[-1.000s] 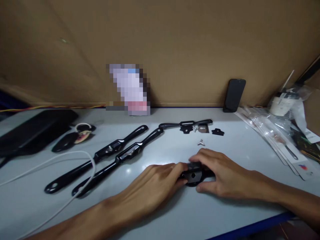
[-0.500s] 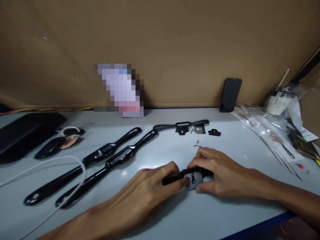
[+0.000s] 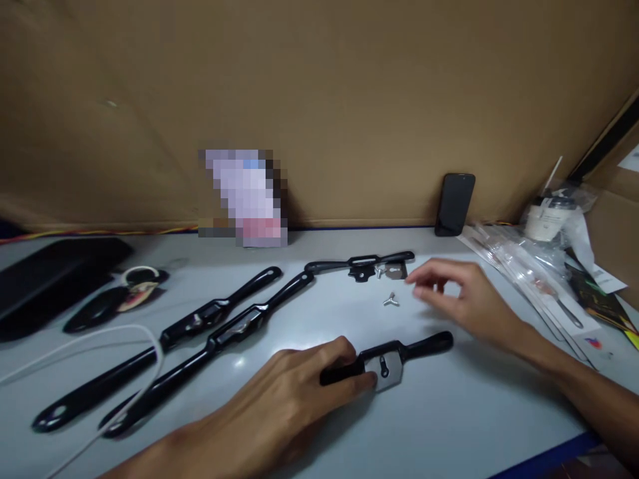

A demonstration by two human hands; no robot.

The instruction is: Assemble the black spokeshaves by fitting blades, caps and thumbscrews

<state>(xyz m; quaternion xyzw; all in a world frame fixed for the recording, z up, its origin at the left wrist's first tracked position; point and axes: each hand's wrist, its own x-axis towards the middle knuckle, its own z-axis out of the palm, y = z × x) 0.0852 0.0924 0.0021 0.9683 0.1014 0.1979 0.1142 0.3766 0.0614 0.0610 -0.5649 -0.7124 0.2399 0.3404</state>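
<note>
No legible text. Print on the white cup is too small; the red-blue mark on the packaging card can't be read. Pixelated item unreadable.

Dim, cool light, apparently from above, fell on the grey desk, leaving a small white glare spot left of its middle. A soft shadow spread beneath the left hand toward the near edge. Behind the far edge, the cardboard wall looked murky, and coarse blocks hid an upright object. The black case at the left edge appeared stretched and soft.
</note>
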